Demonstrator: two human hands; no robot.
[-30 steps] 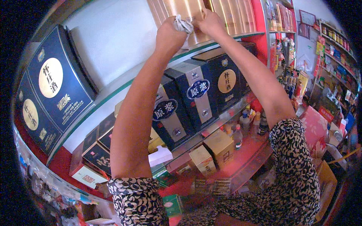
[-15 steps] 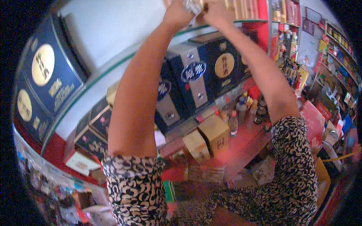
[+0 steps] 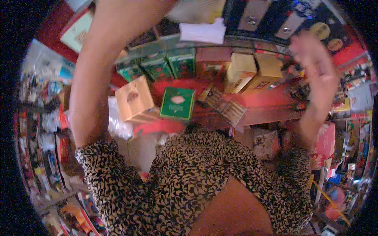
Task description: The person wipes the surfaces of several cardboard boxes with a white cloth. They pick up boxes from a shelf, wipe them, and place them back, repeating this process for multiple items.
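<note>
My left forearm (image 3: pixel 100 47) reaches up across the left side and leaves the view at the top edge, so the hand itself is hidden. A pale, blurred thing (image 3: pixel 197 11) shows at the top beside that arm; its kind cannot be made out. My right hand (image 3: pixel 315 61) is raised at the upper right, blurred, its fingers loosely apart with nothing seen in them. It appears in front of the dark blue boxes (image 3: pixel 271 19) on the shelf. Below, on the red counter, stand a green box (image 3: pixel 178 103) and a light wooden-looking box (image 3: pixel 134 99).
Dark green boxes (image 3: pixel 157 65) line the back of the counter, beside tan boxes (image 3: pixel 239 70). A white paper piece (image 3: pixel 202 32) hangs at the shelf edge. A striped flat item (image 3: pixel 225 107) lies on the red counter (image 3: pixel 271 98). Crowded shelves stand at both sides.
The view has tilted down toward the counter. My hands, together up high on a whitish crumpled thing, have come apart; the right has dropped to the right, the left has passed out of view.
</note>
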